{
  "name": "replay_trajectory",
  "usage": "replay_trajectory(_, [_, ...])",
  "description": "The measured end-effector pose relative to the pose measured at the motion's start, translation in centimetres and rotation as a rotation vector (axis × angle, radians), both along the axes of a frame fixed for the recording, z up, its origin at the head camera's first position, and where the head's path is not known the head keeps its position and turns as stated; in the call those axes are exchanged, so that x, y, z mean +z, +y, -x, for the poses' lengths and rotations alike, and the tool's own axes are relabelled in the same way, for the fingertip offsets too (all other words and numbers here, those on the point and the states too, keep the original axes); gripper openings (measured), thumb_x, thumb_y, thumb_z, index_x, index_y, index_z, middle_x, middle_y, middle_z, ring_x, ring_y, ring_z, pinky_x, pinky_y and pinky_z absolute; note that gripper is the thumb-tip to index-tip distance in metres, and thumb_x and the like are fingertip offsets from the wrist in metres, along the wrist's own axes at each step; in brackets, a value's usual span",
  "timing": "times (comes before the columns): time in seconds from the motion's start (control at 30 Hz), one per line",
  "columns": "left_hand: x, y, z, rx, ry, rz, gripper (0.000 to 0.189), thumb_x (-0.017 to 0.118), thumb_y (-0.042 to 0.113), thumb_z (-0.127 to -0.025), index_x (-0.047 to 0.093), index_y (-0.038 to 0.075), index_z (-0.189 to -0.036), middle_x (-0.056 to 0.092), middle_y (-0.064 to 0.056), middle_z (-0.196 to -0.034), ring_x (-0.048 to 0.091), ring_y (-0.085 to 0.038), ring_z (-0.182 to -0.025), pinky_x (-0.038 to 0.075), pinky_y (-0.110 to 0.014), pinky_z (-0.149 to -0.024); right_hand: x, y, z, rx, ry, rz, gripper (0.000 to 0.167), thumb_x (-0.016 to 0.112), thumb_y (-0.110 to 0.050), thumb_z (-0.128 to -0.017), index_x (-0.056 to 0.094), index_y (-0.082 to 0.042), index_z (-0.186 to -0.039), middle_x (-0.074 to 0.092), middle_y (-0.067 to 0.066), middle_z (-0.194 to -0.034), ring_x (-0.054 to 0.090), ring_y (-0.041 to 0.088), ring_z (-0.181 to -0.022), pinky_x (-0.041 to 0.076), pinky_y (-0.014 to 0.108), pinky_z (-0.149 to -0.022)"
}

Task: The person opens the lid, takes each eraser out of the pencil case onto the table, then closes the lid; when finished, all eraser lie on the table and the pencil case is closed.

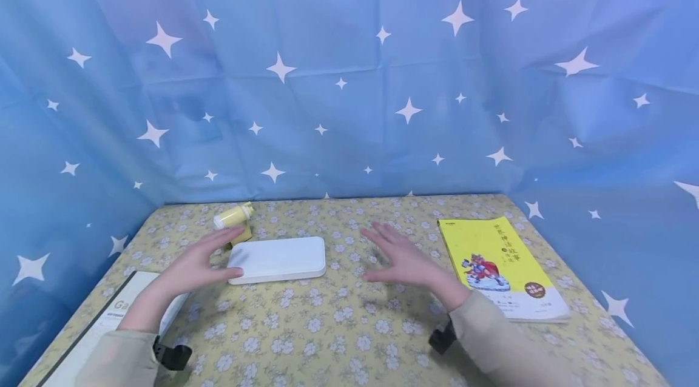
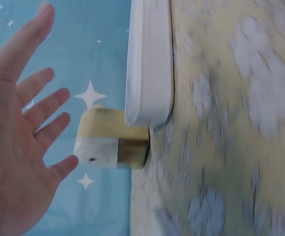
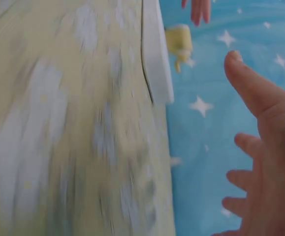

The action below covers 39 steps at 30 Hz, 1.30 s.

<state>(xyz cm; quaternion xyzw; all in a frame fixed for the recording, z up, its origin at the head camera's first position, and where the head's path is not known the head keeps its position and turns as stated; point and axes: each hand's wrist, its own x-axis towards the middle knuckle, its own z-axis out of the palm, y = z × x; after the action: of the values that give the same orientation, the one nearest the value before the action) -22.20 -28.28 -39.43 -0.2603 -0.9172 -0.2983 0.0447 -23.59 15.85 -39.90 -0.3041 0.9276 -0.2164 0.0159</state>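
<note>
White box (image 1: pixel 281 258) lies left of centre on the flower-patterned worktop (image 1: pixel 327 326), nearer its back edge: plain, low and oblong, with rounded corners and a seam along its side. Along the left edge lies a pale book (image 1: pixel 111 314), partly hidden by a sleeve. The left hand (image 1: pixel 191 262) hovers by the box's left end, fingers spread, thumb apart, holding nothing. Behind it, toward the back-left corner, is a yellow-and-white object (image 1: pixel 235 217). Right of the box, the right hand (image 1: pixel 404 259) mirrors it, spread and holding nothing. Toward the right edge lies a yellow book (image 1: pixel 499 265).
</note>
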Motion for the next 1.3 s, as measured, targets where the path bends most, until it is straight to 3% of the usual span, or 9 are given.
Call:
replay_trajectory(0.17, [-1.0,0.5,1.0,0.008,-0.107,-0.074,0.073,0.072,0.037,-0.087,0.043,0.006,-0.146,0.038,-0.022,-0.148,0.031,-0.048,-0.133,0.03,-0.065,-0.098,-0.9,-4.2,1.2,0.084,-0.117,0.086,0.09,0.071,-0.05,-0.084,0.023,-0.026,-0.156,0.007,0.004,-0.161,0.008,0.034,-0.145,0.016,0.062,-0.107])
replay_trajectory(0.3, [-1.8,0.5,1.7,0.028,-0.151,-0.092,0.072,0.073,0.036,-0.087,0.045,0.002,-0.144,0.038,-0.027,-0.146,0.031,-0.05,-0.132,0.033,-0.064,-0.097,-1.9,-6.8,2.2,0.096,-0.223,0.19,0.086,0.073,-0.042,-0.085,0.026,-0.025,-0.155,0.009,0.001,-0.161,0.011,0.027,-0.146,0.017,0.058,-0.108])
replay_trajectory(0.47, [-2.4,0.1,1.8,0.051,-0.183,-0.103,0.073,0.073,0.036,-0.087,0.044,0.002,-0.145,0.033,-0.029,-0.147,0.028,-0.05,-0.133,0.03,-0.065,-0.099,-2.6,-9.5,3.3,0.096,-0.317,0.293,0.083,0.074,-0.038,-0.085,0.031,-0.02,-0.154,0.015,0.008,-0.161,0.013,0.026,-0.145,0.018,0.054,-0.11])
replay_trajectory(0.63, [-2.7,-0.3,1.7,0.046,-0.22,-0.117,0.072,0.074,0.033,-0.086,0.046,0.001,-0.143,0.029,-0.029,-0.149,0.025,-0.052,-0.134,0.027,-0.066,-0.1,-3.2,-10.9,3.5,0.094,-0.38,0.368,0.081,0.074,-0.036,-0.086,0.032,-0.021,-0.153,0.012,0.011,-0.161,0.01,0.027,-0.146,0.018,0.051,-0.111])
replay_trajectory(0.8, [-2.8,-0.1,1.8,0.03,-0.233,-0.082,0.081,0.081,0.033,-0.079,0.045,0.0,-0.143,0.026,-0.03,-0.149,0.022,-0.054,-0.133,0.025,-0.067,-0.1,-4.3,-11.3,3.8,0.076,-0.353,0.374,0.078,0.074,-0.033,-0.087,0.034,-0.016,-0.152,0.01,0.013,-0.161,0.011,0.031,-0.145,0.018,0.054,-0.111])
replay_trajectory(0.97, [-2.8,0.0,1.7,0.055,-0.231,-0.022,0.086,0.084,0.035,-0.074,0.046,0.001,-0.143,0.028,-0.033,-0.147,0.027,-0.056,-0.13,0.027,-0.068,-0.098,-5.5,-11.3,4.0,0.038,-0.34,0.401,0.076,0.077,-0.029,-0.084,0.04,-0.016,-0.15,0.014,0.013,-0.16,0.015,0.034,-0.144,0.021,0.054,-0.109])
replay_trajectory(1.13, [-3.1,-0.1,1.9,0.038,-0.261,-0.061,0.087,0.085,0.031,-0.074,0.043,0.0,-0.145,0.033,-0.033,-0.145,0.033,-0.053,-0.129,0.031,-0.063,-0.099,-5.9,-11.1,4.2,0.02,-0.332,0.422,0.081,0.083,-0.024,-0.078,0.043,-0.017,-0.148,0.018,0.012,-0.159,0.018,0.033,-0.143,0.027,0.052,-0.108])
replay_trajectory(1.3, [-3.6,-0.1,2.3,0.029,-0.247,-0.077,0.085,0.084,0.027,-0.076,0.043,0.0,-0.145,0.037,-0.03,-0.145,0.036,-0.051,-0.129,0.032,-0.062,-0.099,-5.9,-11.0,4.2,0.001,-0.306,0.407,0.08,0.084,-0.023,-0.076,0.046,-0.017,-0.146,0.022,0.013,-0.158,0.022,0.035,-0.141,0.028,0.053,-0.106])
